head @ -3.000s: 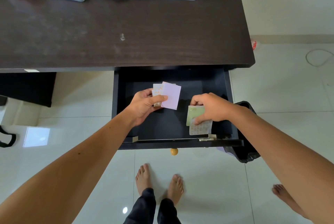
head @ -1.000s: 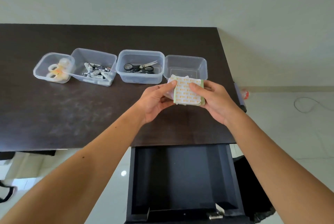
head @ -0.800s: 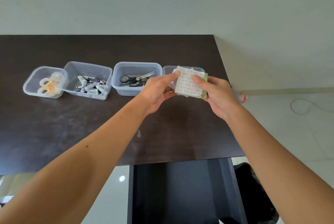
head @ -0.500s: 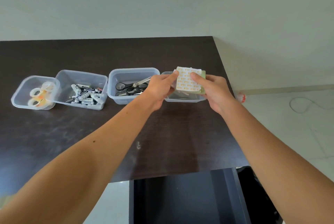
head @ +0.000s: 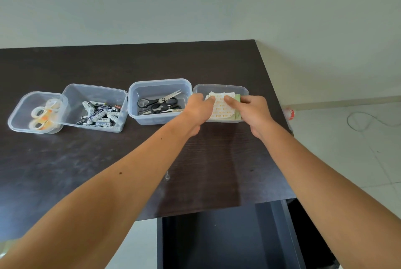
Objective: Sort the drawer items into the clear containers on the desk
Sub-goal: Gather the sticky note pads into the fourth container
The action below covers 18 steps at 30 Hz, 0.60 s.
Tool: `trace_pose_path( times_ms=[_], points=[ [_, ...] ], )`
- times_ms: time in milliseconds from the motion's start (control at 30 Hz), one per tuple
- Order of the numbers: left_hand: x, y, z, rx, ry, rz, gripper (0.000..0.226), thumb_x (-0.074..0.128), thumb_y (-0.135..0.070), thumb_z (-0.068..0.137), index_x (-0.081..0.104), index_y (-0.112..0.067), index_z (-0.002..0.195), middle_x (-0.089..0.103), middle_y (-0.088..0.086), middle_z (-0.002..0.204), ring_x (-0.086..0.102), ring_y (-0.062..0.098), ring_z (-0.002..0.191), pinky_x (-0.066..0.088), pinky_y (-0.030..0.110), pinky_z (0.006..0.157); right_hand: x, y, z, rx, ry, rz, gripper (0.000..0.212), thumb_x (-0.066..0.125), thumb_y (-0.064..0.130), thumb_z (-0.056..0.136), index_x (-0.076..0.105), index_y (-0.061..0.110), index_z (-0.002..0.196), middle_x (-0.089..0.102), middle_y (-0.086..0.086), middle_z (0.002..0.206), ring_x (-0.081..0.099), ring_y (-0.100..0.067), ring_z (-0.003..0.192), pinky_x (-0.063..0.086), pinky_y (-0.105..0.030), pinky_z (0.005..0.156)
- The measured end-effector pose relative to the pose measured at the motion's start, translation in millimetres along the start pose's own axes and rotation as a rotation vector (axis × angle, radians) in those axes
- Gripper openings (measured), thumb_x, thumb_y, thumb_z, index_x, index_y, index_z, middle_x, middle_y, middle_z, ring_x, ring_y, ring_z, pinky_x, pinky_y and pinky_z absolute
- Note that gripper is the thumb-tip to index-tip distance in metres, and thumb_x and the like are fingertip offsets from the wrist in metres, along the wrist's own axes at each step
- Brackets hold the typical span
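a head-worn camera looks down at a dark desk where four clear containers stand in a row; both of the person's bare arms reach forward to the rightmost container; the left hand and the right hand hold a small stack of paper sheets between them, thumbs curled over its patterned top sheet and fingers tucked beneath, so both hands are clamped on the stack; the stack sits low inside that container, with a green sheet showing at its right edge; whether it already rests on the container floor cannot be told.

to the left, the next container holds black-handled scissors; the one beyond it holds a heap of batteries; the smaller leftmost container holds rolls of clear tape; these three look already sorted.

at the bottom of the view the open drawer shows only its dark inside, as far as it can be seen; its front part lies out of view.

judging from this, the task seems close to its end; the paper stack looks like the last group, and what is left is to let go of it in the container, check the unseen part of the drawer for anything remaining, and perhaps push the drawer in.
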<state>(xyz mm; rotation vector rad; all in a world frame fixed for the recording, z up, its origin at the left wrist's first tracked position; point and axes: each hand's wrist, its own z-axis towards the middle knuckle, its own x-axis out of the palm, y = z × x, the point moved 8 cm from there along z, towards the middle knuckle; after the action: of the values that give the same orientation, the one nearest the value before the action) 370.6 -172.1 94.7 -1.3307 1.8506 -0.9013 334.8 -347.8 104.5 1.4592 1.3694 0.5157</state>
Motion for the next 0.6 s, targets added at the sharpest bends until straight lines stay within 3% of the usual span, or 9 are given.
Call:
trace_pose_path(
  times_ms=[200, 267, 333, 400, 467, 600],
  points=[
    [-5.3, -0.2, -9.9, 0.060, 0.014, 0.000, 0.025, 0.054, -0.024, 0.105, 0.061, -0.003, 0.118, 0.072, 0.010, 0.119, 0.068, 0.023, 0.112, 0.057, 0.035, 0.093, -10.1, 8.9, -10.7, -0.093, -0.098, -0.099, 0.042, 0.084, 0.034, 0.090, 0.073, 0.015, 0.125, 0.075, 0.002, 0.125, 0.073, -0.011, 0.107, 0.064, -0.035, 0.089],
    [-9.7, 1.5, -13.4, 0.096, 0.017, -0.004, 0.022, 0.056, -0.024, 0.102, 0.059, -0.002, 0.102, 0.073, 0.015, 0.115, 0.068, 0.024, 0.110, 0.055, 0.039, 0.092, -17.2, 12.1, -14.8, -0.129, -0.132, -0.095, 0.054, 0.084, 0.033, 0.090, 0.067, 0.012, 0.137, 0.071, 0.000, 0.133, 0.069, -0.013, 0.117, 0.060, -0.026, 0.087],
    [-12.7, 1.6, -20.0, 0.133, 0.030, -0.027, 0.024, 0.057, -0.025, 0.097, 0.059, -0.001, 0.099, 0.072, 0.022, 0.115, 0.070, 0.022, 0.110, 0.055, 0.046, 0.097, -23.0, 13.3, -20.1, -0.157, -0.141, -0.091, 0.056, 0.083, 0.032, 0.091, 0.065, 0.012, 0.140, 0.070, -0.001, 0.136, 0.067, -0.013, 0.121, 0.055, -0.020, 0.084],
    [-15.2, 0.0, -32.5, 0.165, 0.038, -0.088, 0.034, 0.059, -0.023, 0.099, 0.062, 0.001, 0.122, 0.069, 0.019, 0.129, 0.066, 0.020, 0.119, 0.050, 0.044, 0.107, -27.9, 12.2, -27.3, -0.183, -0.130, -0.076, 0.054, 0.083, 0.031, 0.091, 0.066, 0.014, 0.139, 0.071, 0.000, 0.135, 0.067, -0.011, 0.120, 0.055, -0.018, 0.082],
    [-22.9, 3.8, -45.0, 0.162, -0.005, -0.140, 0.050, 0.060, -0.020, 0.103, 0.047, -0.006, 0.150, 0.061, 0.008, 0.145, 0.056, 0.018, 0.134, 0.041, 0.040, 0.119, -33.0, 9.4, -35.6, -0.207, -0.109, -0.049, 0.051, 0.083, 0.031, 0.091, 0.068, 0.014, 0.137, 0.072, 0.001, 0.132, 0.067, -0.008, 0.117, 0.055, -0.016, 0.082],
    [-37.2, 22.8, -74.6, 0.191, -0.053, -0.243, 0.057, 0.063, -0.018, 0.102, 0.042, -0.007, 0.154, 0.060, 0.006, 0.146, 0.056, 0.015, 0.134, 0.040, 0.039, 0.120, -46.5, -5.9, -61.9, -0.218, -0.068, 0.021, 0.048, 0.085, 0.032, 0.088, 0.070, 0.019, 0.132, 0.074, 0.004, 0.127, 0.070, -0.003, 0.113, 0.059, -0.032, 0.101]
  ],
)
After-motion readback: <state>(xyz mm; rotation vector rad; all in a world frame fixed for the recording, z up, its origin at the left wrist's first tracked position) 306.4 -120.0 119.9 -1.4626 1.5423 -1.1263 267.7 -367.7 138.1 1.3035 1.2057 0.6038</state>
